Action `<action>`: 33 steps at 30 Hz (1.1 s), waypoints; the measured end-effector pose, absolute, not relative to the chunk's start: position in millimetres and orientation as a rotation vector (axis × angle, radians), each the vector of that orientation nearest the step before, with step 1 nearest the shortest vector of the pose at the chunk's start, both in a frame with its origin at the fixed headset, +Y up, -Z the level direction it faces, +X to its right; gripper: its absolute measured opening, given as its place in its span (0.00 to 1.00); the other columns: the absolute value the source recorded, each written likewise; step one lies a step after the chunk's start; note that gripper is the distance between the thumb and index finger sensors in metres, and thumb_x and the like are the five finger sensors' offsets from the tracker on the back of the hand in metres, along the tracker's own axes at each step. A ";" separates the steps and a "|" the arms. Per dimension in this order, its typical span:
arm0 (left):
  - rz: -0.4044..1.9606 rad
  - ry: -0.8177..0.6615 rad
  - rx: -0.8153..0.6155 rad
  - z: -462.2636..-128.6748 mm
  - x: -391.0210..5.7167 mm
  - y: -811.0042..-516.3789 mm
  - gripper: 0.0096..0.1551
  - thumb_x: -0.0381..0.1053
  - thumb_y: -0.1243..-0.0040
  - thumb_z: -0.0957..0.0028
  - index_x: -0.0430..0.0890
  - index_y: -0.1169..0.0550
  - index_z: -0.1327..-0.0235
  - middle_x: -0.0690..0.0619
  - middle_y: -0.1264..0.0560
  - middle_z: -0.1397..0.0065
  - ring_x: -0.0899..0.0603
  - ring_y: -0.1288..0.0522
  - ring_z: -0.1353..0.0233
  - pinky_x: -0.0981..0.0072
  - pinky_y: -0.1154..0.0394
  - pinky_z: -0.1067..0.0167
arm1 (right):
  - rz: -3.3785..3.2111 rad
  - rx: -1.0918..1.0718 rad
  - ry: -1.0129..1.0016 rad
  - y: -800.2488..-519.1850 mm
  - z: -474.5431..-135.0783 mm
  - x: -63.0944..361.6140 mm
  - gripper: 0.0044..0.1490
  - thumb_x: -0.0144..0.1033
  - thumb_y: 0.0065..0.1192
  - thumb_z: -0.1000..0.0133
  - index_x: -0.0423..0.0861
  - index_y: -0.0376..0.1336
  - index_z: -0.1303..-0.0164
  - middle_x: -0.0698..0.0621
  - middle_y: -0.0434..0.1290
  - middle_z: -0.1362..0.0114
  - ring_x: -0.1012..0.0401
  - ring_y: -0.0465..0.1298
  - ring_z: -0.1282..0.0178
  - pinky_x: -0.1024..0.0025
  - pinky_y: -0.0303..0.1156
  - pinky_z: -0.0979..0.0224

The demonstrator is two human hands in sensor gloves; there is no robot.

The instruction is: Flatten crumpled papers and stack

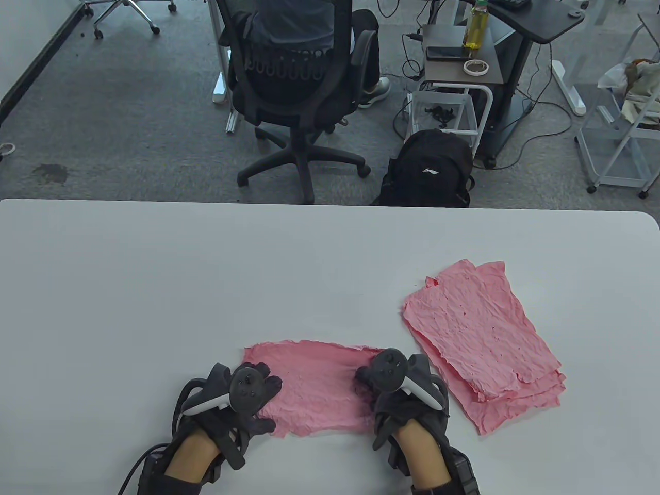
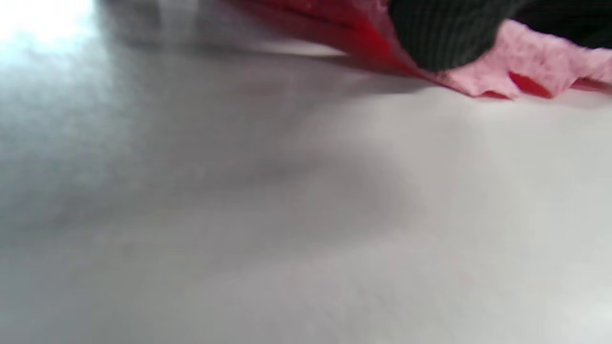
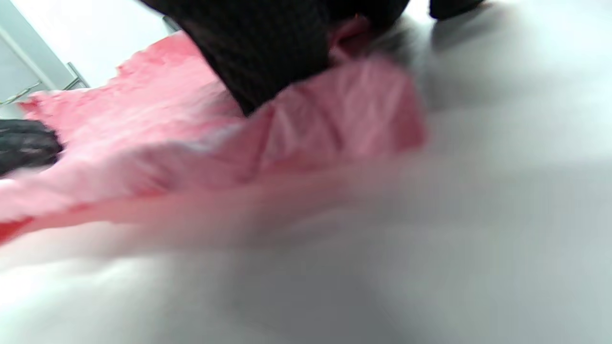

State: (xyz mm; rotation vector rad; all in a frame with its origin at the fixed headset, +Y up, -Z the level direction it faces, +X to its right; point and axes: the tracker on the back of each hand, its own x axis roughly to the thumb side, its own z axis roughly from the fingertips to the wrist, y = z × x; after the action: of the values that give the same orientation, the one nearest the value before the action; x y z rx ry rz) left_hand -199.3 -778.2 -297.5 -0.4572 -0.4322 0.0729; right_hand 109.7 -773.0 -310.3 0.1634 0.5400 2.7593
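A stack of flattened wrinkled pink paper sheets [image 1: 482, 345] lies on the white surface [image 1: 154, 289]. One pink crinkled sheet [image 1: 314, 386], nearly flat, remains unstacked; left hand [image 1: 242, 399] and right hand [image 1: 399, 386] press its ends, fingers spread.

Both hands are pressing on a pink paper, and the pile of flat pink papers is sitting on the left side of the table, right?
Not quite. The left hand and right hand do press on the pink paper, but the pile of flat pink papers lies on the right side of the table, beside the right hand. The table view shows it.
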 end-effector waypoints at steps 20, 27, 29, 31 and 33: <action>0.078 -0.413 -0.358 -295.6 -195.8 -768.8 0.38 0.68 0.43 0.48 0.56 0.28 0.25 0.50 0.41 0.16 0.36 0.41 0.15 0.31 0.46 0.24 | 2.663 0.582 0.617 -776.9 -294.0 48.7 0.40 0.29 0.68 0.48 0.52 0.56 0.24 0.40 0.45 0.16 0.38 0.44 0.19 0.39 0.48 0.26; -0.032 -0.421 -0.344 -292.9 -186.3 -770.6 0.49 0.75 0.36 0.57 0.55 0.34 0.23 0.49 0.43 0.15 0.36 0.40 0.15 0.30 0.46 0.23 | 2.693 0.343 0.613 -777.2 -305.6 81.3 0.41 0.27 0.67 0.49 0.52 0.54 0.24 0.42 0.44 0.16 0.41 0.44 0.19 0.43 0.49 0.26; 0.001 -0.417 -0.383 -293.9 -190.2 -773.1 0.52 0.74 0.34 0.57 0.57 0.37 0.20 0.49 0.46 0.15 0.36 0.43 0.14 0.30 0.47 0.23 | 2.718 0.212 0.629 -776.5 -307.9 98.5 0.43 0.28 0.67 0.49 0.53 0.52 0.23 0.43 0.43 0.16 0.41 0.42 0.18 0.40 0.47 0.26; 0.010 -0.409 -0.457 -295.1 -193.7 -776.0 0.56 0.74 0.35 0.56 0.57 0.44 0.17 0.51 0.52 0.14 0.38 0.50 0.12 0.29 0.50 0.23 | 2.737 0.118 0.619 -775.5 -309.3 111.1 0.43 0.29 0.67 0.49 0.51 0.52 0.23 0.42 0.43 0.16 0.39 0.42 0.19 0.38 0.47 0.26; 0.041 -0.406 -0.480 -295.4 -195.4 -777.3 0.58 0.73 0.34 0.56 0.57 0.46 0.16 0.51 0.54 0.14 0.38 0.53 0.12 0.29 0.51 0.23 | 2.750 0.034 0.597 -775.0 -311.4 124.1 0.44 0.29 0.67 0.49 0.50 0.51 0.23 0.40 0.43 0.16 0.38 0.42 0.19 0.36 0.47 0.26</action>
State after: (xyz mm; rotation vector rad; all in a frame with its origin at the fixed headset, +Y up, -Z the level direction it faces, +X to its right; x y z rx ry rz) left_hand -195.4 -777.3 -295.4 -0.4797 -0.4057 0.0408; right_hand 124.1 -775.0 -311.4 0.0335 0.5973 2.7496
